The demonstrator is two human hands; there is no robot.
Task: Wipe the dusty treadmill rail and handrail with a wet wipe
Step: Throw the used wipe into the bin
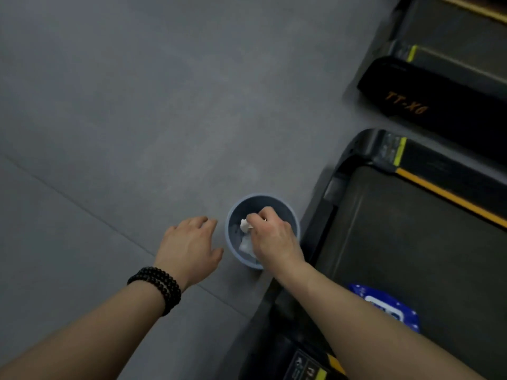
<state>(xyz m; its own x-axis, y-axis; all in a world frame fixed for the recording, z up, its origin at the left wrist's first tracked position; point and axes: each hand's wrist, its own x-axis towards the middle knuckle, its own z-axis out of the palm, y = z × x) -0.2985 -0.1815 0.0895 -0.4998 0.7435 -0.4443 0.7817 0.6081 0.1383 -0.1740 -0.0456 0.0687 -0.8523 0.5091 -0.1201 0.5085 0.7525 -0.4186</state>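
Observation:
My right hand (pixel 270 233) hovers over a small blue bin (pixel 235 215) on the floor and pinches a crumpled white wipe (pixel 245 225) between its fingertips. More pale wipes lie inside the bin. My left hand (pixel 189 242), with a black bead bracelet on the wrist, is spread flat and relaxed just left of the bin, holding nothing. The treadmill (pixel 397 242) fills the right side, its dark belt edged by a black side rail (pixel 444 165) with an orange stripe. A blue wet wipe pack (pixel 384 305) lies on the belt behind my right forearm.
A second treadmill (pixel 439 86) marked with orange letters stands at the upper right. Grey tiled floor (pixel 137 119) stretches across the left and top of the view.

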